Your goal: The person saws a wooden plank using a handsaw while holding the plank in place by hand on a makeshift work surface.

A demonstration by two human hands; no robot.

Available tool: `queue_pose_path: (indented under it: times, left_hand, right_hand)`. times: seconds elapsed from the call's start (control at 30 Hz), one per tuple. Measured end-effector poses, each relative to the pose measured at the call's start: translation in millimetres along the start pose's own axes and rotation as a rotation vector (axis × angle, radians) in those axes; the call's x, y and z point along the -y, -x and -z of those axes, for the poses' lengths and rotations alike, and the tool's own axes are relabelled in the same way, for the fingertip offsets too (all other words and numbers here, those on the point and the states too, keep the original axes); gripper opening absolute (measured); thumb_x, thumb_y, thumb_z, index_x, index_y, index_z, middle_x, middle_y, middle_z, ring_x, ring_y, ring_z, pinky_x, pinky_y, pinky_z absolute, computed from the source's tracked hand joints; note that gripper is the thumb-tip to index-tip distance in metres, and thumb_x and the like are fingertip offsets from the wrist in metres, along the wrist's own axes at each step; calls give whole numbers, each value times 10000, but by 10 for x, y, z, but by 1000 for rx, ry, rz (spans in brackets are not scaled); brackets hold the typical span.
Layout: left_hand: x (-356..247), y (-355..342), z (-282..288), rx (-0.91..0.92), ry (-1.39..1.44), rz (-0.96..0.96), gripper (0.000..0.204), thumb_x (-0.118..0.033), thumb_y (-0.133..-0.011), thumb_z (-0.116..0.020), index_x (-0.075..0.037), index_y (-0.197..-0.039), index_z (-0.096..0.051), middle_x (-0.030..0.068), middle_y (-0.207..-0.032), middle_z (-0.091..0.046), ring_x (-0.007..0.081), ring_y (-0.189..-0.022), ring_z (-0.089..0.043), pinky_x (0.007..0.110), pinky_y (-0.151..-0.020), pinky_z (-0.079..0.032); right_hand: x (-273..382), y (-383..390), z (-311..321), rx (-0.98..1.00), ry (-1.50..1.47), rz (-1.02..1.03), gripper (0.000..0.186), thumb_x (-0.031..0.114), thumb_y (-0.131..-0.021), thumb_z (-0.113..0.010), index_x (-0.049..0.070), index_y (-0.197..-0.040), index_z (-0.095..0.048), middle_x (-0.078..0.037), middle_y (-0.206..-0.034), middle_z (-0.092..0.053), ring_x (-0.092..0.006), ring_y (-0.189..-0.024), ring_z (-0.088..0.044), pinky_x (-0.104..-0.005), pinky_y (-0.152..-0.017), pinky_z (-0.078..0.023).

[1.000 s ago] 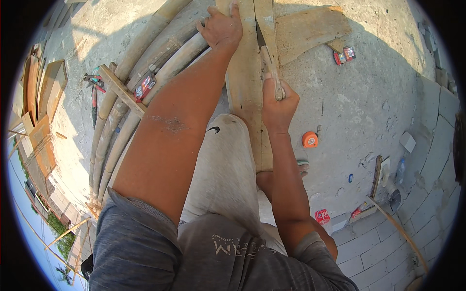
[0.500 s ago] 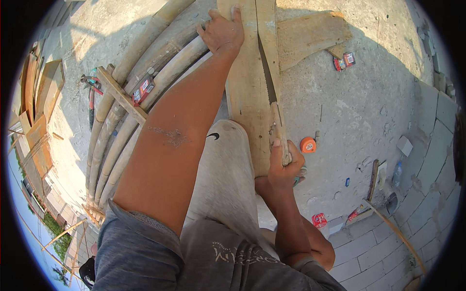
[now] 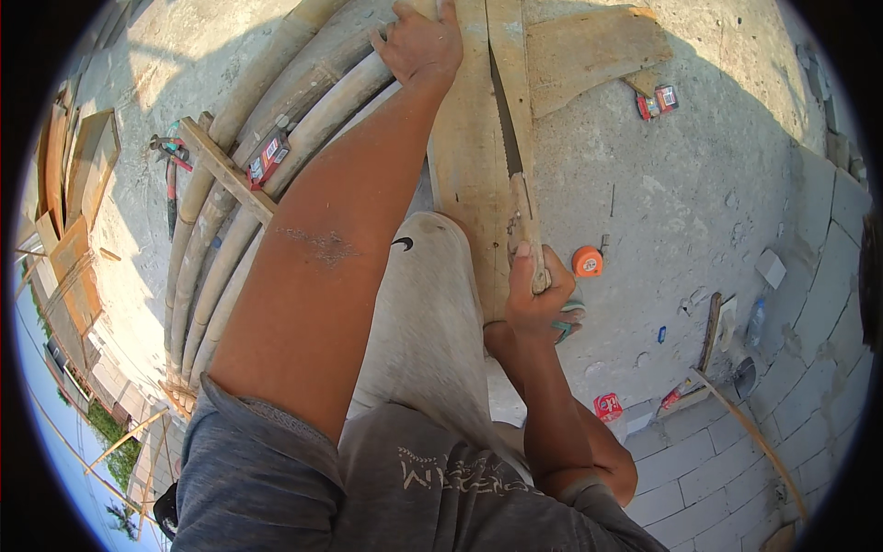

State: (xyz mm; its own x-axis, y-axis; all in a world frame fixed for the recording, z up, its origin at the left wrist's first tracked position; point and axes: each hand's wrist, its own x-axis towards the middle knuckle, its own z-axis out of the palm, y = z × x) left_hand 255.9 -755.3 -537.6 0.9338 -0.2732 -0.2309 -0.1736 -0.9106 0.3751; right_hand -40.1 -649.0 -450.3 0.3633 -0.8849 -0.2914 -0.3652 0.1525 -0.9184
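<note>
**While the left hand lies spread at the plank's edge, the right hand grips a saw**

As the head view looks down, the long pale plank runs from the upper edge toward the person, beside a trousered knee. The left hand sits on its left edge near the top, fingers spread apart. The right hand is wrapped around the saw's worn handle, thumb along the top, over the plank's right edge. The dark, toothed blade slants up and to the left into a lengthwise slit in the wood.

Just right of the right hand, part of a sandalled foot shows, with an orange tape measure near it on the concrete floor. Farther up, a broad board lies on the plank's right, and a red pack rests beside its end. To the left, curved poles bear a crosswise wooden slat and a red box; a red-handled tool is beyond them. Pale blocks stand at lower right.
</note>
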Motion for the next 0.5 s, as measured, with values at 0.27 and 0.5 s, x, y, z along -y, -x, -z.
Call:
queue_pose_path:
  times: [0.27, 0.5]
  left_hand:
    - [79, -195, -46, -45, 34, -23, 816, -586, -1009, -483, 109, -1438, -472, 322, -1266, -649, 408, -1271, -573, 482, -1185, -301]
    - [-143, 22, -83, 6, 32, -16, 818, -591, -1006, -485, 105, -1434, -477, 325, -1232, -664, 415, -1250, -588, 482, -1176, -314]
  right_hand:
    - [-26, -333, -317, -33, -124, -28, 209, 119, -952, -693, -40, -819, -665, -21, -618, -572, -51, -645, -437, -278, -552, -387]
    - [-95, -1058, -599, -88, -78, 124, 282, 101, -947, -692, -4, -719, -564, 16, -612, -465, -49, -613, -397, -289, -506, -322]
